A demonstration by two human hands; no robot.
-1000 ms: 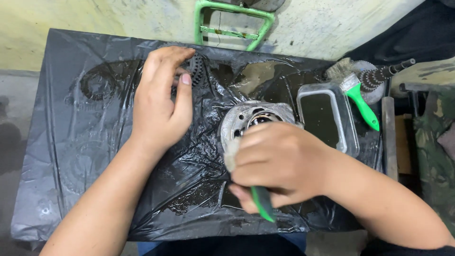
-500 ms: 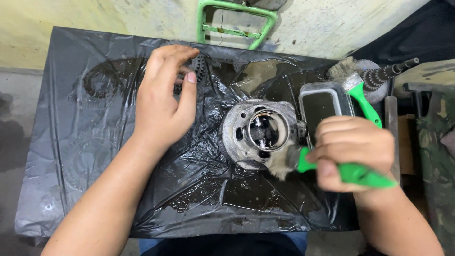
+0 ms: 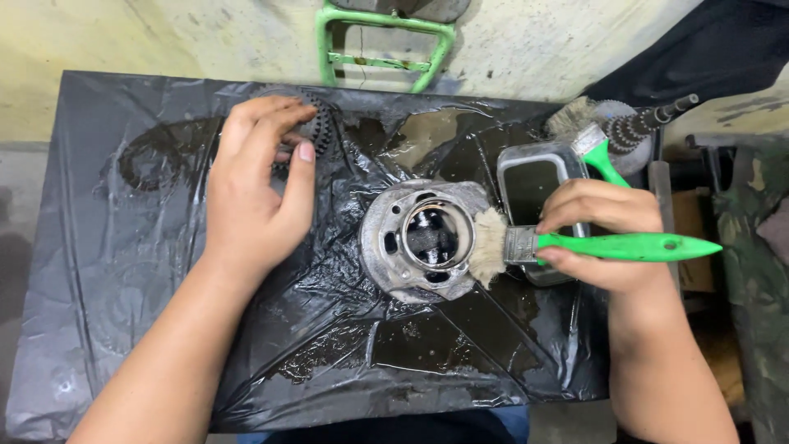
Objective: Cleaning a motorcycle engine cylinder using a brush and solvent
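Note:
A grey metal engine cylinder point(image 3: 393, 238) with a round bore stands on black plastic sheeting point(image 3: 123, 271) in the middle. My right hand point(image 3: 604, 234) grips a green-handled paintbrush point(image 3: 612, 245) held level, its pale bristles touching the cylinder's right rim. My left hand point(image 3: 259, 193) rests flat on the sheeting to the left, fingers spread over a dark toothed gear point(image 3: 319, 127) at the back.
A metal tray of dark liquid point(image 3: 530, 185) sits right of the cylinder, partly behind my right hand. A second green brush point(image 3: 590, 140) and a geared shaft point(image 3: 649, 123) lie at the back right. A green metal frame point(image 3: 382, 41) stands behind the table.
My right hand drew away from over the cylinder to the right, uncovering the bore. The brush turned from pointing down to lying level, bristles at the cylinder rim. The left hand stayed put.

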